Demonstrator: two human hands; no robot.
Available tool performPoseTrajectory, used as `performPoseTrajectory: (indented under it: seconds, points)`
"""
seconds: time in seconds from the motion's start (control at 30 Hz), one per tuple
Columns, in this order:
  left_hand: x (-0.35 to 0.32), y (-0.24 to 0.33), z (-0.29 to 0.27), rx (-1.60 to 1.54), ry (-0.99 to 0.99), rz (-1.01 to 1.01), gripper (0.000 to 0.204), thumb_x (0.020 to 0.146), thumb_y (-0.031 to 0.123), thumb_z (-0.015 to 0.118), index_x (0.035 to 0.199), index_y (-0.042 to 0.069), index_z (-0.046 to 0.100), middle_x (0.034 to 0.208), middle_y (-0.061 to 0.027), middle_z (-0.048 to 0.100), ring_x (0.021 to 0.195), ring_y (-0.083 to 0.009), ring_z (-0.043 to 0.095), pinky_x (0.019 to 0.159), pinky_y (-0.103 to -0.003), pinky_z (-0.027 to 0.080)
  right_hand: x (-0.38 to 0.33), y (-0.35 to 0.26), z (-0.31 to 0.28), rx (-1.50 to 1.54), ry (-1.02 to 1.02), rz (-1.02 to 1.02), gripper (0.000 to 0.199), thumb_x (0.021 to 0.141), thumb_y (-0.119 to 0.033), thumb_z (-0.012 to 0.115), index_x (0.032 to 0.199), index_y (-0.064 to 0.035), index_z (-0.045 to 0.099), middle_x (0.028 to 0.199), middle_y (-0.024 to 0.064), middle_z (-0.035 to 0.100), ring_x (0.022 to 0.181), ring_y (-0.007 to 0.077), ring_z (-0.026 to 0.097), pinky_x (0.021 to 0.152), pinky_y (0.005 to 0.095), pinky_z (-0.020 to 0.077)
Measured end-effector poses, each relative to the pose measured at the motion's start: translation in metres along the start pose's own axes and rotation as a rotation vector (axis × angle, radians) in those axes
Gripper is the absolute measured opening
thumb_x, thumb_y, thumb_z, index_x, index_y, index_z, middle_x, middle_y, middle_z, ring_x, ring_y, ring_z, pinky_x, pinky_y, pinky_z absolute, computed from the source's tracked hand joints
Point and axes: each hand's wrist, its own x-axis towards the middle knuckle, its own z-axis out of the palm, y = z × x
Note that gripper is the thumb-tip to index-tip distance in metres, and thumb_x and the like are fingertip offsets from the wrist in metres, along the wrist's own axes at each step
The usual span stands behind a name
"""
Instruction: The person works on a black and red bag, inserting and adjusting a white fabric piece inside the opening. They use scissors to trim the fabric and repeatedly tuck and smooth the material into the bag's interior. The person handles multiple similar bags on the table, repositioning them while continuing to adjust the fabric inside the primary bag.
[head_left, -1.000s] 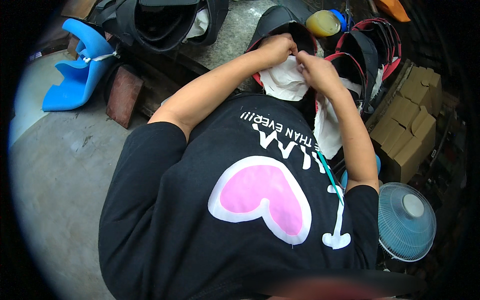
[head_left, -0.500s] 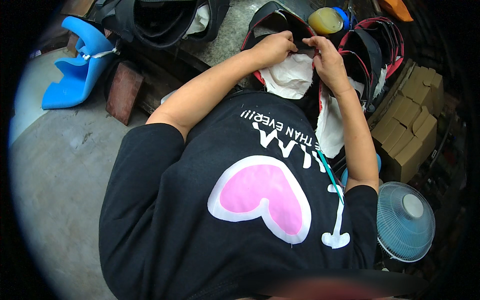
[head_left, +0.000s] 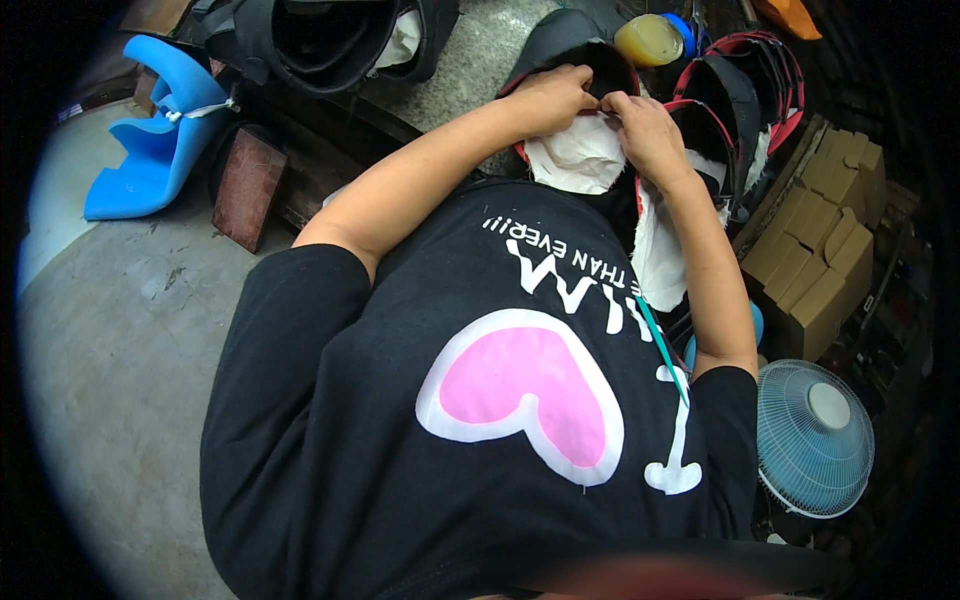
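Observation:
Near the top of the view lies a black, curved piece with red edging [head_left: 560, 42], which looks like a shoe upper. White lining cloth [head_left: 580, 158] hangs out of its near side. My left hand [head_left: 553, 100] grips the edge from the left, its fingers bent and pressed together. Close beside it, my right hand [head_left: 642, 130] pinches the same edge from the right. The fingertips of both hands almost meet above the lining, and what exactly lies between them is too small to see. A white cloth strip [head_left: 660, 255] hangs below my right wrist.
Similar black and red pieces [head_left: 735, 90] stand to the right. Beyond my right hand is a jar of yellowish stuff [head_left: 645, 40]. Cardboard boxes [head_left: 815, 250] and a fan [head_left: 815, 435] are at the right. Black pieces [head_left: 330, 40], a wooden block [head_left: 248, 187] and blue molded piece [head_left: 165, 140] sit left.
The black piece has tipped so more of its dark outer side shows. My right hand has moved left and slightly down, closer to my left hand.

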Motion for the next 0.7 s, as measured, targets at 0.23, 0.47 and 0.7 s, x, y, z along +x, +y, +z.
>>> performPoseTrajectory:
  seconds: [0.23,0.47,0.7]
  points:
    - [0.004,-0.012,0.01,-0.437,0.093,-0.186,0.036,0.084,0.002,0.055,0.116,0.014,0.067,0.118,-0.0176,0.059,0.109,-0.0353,0.057,0.096,-0.039,0.046,0.003,0.003,-0.005,-0.041,-0.173,0.032,0.023,0.085,-0.008,0.055,0.107,-0.012,0.057,0.091,0.0137,0.068,0.092,0.0339,0.065,0.083,0.043,0.0496]
    - [-0.001,-0.003,0.002,-0.182,0.038,-0.167,0.028,0.081,0.005,0.058,0.104,0.014,0.072,0.11,-0.0135,0.059,0.103,-0.0322,0.06,0.091,-0.04,0.049,0.021,0.006,-0.052,0.609,0.073,0.233,0.023,0.091,-0.006,0.057,0.114,-0.0083,0.057,0.093,0.0089,0.074,0.092,0.0172,0.071,0.08,0.0288,0.0527]
    - [-0.001,0.004,-0.005,-0.149,0.038,-0.095,0.022,0.081,0.008,0.059,0.099,0.01,0.07,0.104,-0.0136,0.06,0.097,-0.034,0.062,0.085,-0.042,0.051,0.028,0.007,-0.082,0.481,0.268,0.38,0.037,0.094,-0.006,0.057,0.13,-0.0064,0.051,0.109,0.0092,0.07,0.095,0.0108,0.064,0.085,0.0245,0.0491]
